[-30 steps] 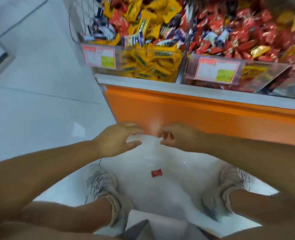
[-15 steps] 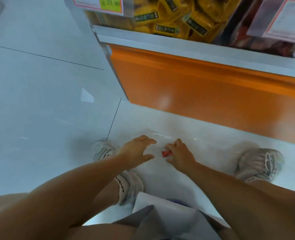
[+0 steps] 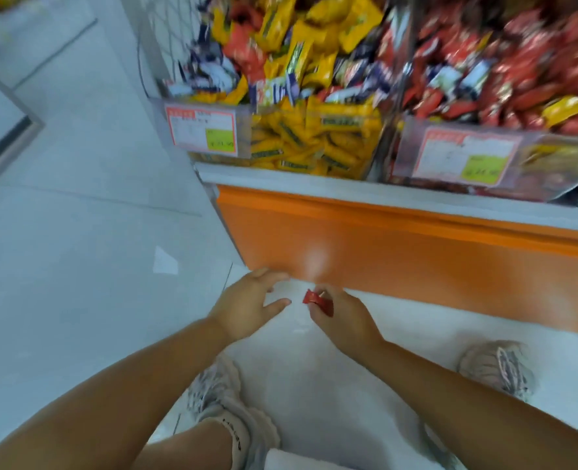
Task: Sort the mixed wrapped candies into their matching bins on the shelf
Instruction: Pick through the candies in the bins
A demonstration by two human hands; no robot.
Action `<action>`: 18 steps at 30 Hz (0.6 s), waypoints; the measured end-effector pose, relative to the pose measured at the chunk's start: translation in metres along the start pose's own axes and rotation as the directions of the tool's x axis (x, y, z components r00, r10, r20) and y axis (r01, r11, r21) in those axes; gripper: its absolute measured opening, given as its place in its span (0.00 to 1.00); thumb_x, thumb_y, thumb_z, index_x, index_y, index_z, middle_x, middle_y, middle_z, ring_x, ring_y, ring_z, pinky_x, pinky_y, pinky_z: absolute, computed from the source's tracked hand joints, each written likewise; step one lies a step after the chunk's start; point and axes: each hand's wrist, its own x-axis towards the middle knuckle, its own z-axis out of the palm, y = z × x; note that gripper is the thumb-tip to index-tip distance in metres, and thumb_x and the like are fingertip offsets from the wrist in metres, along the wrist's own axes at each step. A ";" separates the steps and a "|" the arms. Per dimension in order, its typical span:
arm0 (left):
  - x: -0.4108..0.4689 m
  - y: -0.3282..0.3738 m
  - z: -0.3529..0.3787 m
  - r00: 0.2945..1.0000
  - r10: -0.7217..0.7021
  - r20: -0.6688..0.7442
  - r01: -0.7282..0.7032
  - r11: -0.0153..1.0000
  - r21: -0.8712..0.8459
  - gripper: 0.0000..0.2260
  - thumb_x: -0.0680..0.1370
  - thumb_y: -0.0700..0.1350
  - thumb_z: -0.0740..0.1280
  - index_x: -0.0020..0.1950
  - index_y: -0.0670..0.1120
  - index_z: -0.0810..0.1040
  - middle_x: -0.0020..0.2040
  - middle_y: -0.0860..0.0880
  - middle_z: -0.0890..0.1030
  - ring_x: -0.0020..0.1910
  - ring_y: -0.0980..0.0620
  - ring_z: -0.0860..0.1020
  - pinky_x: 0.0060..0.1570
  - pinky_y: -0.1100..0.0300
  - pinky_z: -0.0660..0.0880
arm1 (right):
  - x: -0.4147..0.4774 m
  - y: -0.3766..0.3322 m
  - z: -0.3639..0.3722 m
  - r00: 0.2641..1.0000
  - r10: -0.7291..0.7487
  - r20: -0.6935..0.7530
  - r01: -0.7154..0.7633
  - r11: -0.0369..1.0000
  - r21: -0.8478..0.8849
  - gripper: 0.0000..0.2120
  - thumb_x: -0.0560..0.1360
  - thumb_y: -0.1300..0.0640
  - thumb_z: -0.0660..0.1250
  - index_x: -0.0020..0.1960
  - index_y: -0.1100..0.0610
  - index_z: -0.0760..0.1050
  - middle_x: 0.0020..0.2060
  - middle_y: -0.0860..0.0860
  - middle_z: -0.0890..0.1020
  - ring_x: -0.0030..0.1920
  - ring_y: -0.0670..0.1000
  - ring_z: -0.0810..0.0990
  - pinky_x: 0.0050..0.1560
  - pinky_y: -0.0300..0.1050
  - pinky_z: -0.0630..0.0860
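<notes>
The right grip (image 3: 343,317) pinches a small red wrapped candy (image 3: 318,300); at its 9 o'clock, the left grip (image 3: 246,307) is released, fingers loosely spread.

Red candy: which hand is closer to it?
Right. The right hand pinches the red candy; the left hand hangs open just to the left of it, not touching.

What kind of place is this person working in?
Probably a shop's bulk-candy aisle: clear bins heaped with wrapped candies, price labels on their fronts, an orange shelf base. The right hand holds a red candy.
</notes>
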 end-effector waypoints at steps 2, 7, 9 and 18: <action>0.004 0.014 -0.023 0.994 0.103 -0.049 -0.101 0.994 0.031 0.19 0.79 0.56 0.64 0.70 0.56 0.71 0.63 0.58 0.74 0.57 0.60 0.74 0.56 0.60 0.74 | -0.007 -0.027 -0.025 0.988 -0.123 -0.092 0.122 0.992 -0.020 0.07 0.78 0.50 0.65 0.55 0.49 0.72 0.41 0.43 0.79 0.39 0.42 0.77 0.38 0.33 0.71; 0.008 0.054 -0.098 0.926 0.341 -0.163 -0.309 0.932 0.190 0.18 0.78 0.57 0.63 0.67 0.59 0.72 0.64 0.62 0.74 0.60 0.63 0.73 0.54 0.66 0.72 | -0.032 -0.093 -0.101 0.888 -0.387 -0.248 0.355 0.921 -0.163 0.11 0.75 0.44 0.62 0.57 0.42 0.71 0.40 0.46 0.81 0.43 0.47 0.76 0.37 0.41 0.71; 0.008 0.074 -0.129 0.884 0.407 -0.230 -0.357 0.905 0.230 0.18 0.77 0.59 0.60 0.65 0.59 0.73 0.60 0.62 0.75 0.58 0.64 0.72 0.54 0.70 0.70 | -0.040 -0.114 -0.133 0.869 -0.444 -0.219 0.396 0.889 -0.230 0.09 0.75 0.42 0.62 0.55 0.38 0.68 0.38 0.44 0.79 0.39 0.46 0.76 0.38 0.41 0.72; 0.023 0.135 -0.225 0.733 0.462 -0.500 -0.404 0.886 0.227 0.16 0.79 0.59 0.61 0.66 0.59 0.73 0.55 0.67 0.71 0.53 0.70 0.68 0.52 0.69 0.69 | -0.032 -0.176 -0.274 0.706 -0.562 -0.431 0.372 0.812 -0.449 0.06 0.76 0.48 0.64 0.51 0.40 0.68 0.39 0.40 0.77 0.40 0.41 0.76 0.36 0.35 0.69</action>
